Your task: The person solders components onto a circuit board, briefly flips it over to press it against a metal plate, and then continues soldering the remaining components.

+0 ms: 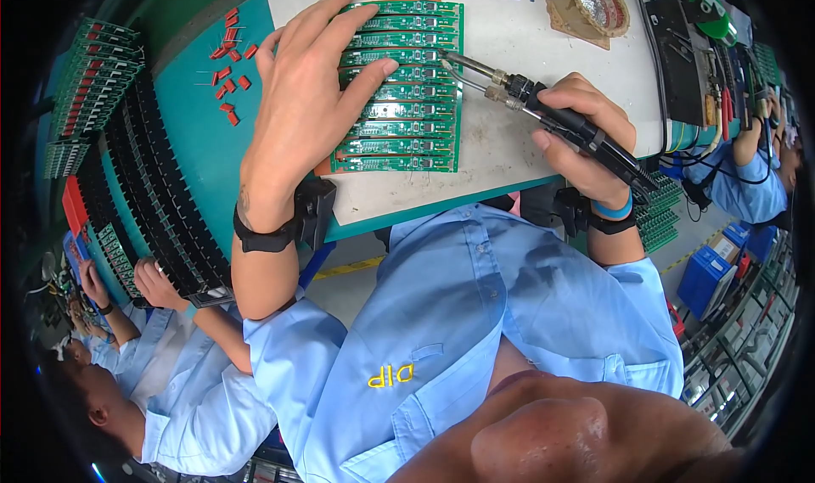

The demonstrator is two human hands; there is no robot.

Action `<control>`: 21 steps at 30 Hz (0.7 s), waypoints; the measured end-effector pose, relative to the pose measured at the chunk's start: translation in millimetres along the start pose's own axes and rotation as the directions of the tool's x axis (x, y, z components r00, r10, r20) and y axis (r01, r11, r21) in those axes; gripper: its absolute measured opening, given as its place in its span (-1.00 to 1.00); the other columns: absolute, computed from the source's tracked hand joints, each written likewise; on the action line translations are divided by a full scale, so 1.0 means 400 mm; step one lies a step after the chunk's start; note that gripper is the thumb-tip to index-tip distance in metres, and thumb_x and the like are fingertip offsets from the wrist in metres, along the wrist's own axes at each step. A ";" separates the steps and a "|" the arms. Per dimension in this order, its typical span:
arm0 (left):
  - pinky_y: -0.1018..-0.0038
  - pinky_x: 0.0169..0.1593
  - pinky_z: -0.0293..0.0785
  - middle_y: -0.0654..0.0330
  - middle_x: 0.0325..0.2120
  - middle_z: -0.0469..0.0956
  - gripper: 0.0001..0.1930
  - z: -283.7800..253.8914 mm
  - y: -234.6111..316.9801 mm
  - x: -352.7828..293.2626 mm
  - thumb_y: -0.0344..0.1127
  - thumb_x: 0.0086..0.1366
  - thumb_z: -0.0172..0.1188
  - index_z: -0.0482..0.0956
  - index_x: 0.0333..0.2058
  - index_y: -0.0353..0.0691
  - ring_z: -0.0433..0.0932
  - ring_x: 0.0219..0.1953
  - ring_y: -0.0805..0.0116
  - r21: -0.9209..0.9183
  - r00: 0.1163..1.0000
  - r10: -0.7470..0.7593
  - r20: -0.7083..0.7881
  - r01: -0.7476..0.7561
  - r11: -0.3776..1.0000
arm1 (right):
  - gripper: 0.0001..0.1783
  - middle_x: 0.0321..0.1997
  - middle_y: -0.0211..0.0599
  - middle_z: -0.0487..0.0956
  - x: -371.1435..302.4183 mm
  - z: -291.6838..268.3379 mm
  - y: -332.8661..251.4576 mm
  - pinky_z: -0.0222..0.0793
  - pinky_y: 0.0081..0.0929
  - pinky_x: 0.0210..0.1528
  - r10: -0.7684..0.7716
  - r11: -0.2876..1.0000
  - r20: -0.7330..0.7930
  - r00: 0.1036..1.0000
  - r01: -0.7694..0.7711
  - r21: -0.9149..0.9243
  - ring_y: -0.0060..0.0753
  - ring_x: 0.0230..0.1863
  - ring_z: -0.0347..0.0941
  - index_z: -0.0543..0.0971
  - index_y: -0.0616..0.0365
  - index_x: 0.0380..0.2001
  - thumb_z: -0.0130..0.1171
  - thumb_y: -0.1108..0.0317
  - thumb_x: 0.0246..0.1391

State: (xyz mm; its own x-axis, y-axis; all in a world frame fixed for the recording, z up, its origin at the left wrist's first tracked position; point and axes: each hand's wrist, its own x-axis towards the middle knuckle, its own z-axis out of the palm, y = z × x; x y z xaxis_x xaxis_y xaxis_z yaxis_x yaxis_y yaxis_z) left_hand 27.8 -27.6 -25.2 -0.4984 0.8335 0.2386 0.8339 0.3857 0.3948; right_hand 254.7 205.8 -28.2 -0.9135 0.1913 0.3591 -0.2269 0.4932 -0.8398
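Observation:
A green circuit board panel (407, 109), made of several narrow strips side by side, lies on a pale work sheet (509, 148). My left hand (310, 101) rests flat on its left part, fingers spread and thumb stretched across the strips. In my right hand (590, 131) is a black-handled soldering iron (536, 99) with a thin curved feed tube beside its metal shaft. The iron's tip meets or nearly meets the upper right part of the panel; whether it touches, I cannot tell.
Loose red components (227, 84) are scattered on the green mat to the left, beside black slotted racks (157, 160) and stacked boards (93, 84). A round tin (594, 3) stands at the back. Cables run along the right. A co-worker's hand (157, 283) holds a board at lower left.

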 end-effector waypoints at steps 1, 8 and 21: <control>0.13 0.40 0.12 0.09 0.31 0.51 -0.47 0.000 0.001 0.000 -0.12 0.31 0.42 0.61 0.21 -0.13 0.47 0.30 0.06 -0.003 1.000 0.000 0.000 0.000 1.000 | -0.56 -0.25 -0.12 0.69 -0.001 0.001 0.003 0.46 -0.44 -0.19 -0.002 1.000 -0.014 1.000 0.003 0.007 -0.30 -0.28 0.57 0.66 0.35 -0.07 0.44 0.61 -0.11; 0.13 0.41 0.10 0.08 0.32 0.50 -0.48 -0.003 0.005 0.000 -0.13 0.31 0.42 0.61 0.21 -0.14 0.47 0.31 0.07 -0.003 1.000 -0.005 0.005 0.005 1.000 | -0.55 -0.24 -0.12 0.69 0.006 0.004 0.009 0.46 -0.44 -0.19 -0.006 1.000 -0.032 0.999 0.007 0.022 -0.31 -0.28 0.56 0.65 0.36 -0.05 0.43 0.61 -0.10; 0.12 0.42 0.10 0.07 0.33 0.49 -0.48 -0.002 0.008 0.001 -0.15 0.31 0.41 0.60 0.21 -0.15 0.46 0.32 0.09 -0.005 1.000 -0.010 0.012 0.010 1.000 | -0.55 -0.27 -0.16 0.65 0.010 0.006 0.004 0.42 -0.43 -0.18 0.050 0.999 0.004 0.999 -0.050 0.020 -0.32 -0.27 0.53 0.64 0.36 -0.03 0.41 0.60 -0.08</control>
State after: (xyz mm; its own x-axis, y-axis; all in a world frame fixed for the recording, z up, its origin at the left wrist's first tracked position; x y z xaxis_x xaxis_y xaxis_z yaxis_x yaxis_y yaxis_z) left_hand 30.0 -26.6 -23.2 -0.5037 0.8344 0.2238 0.8277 0.3920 0.4015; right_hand 249.7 205.5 -29.1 -0.9251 0.2120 0.3149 -0.1876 0.4659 -0.8647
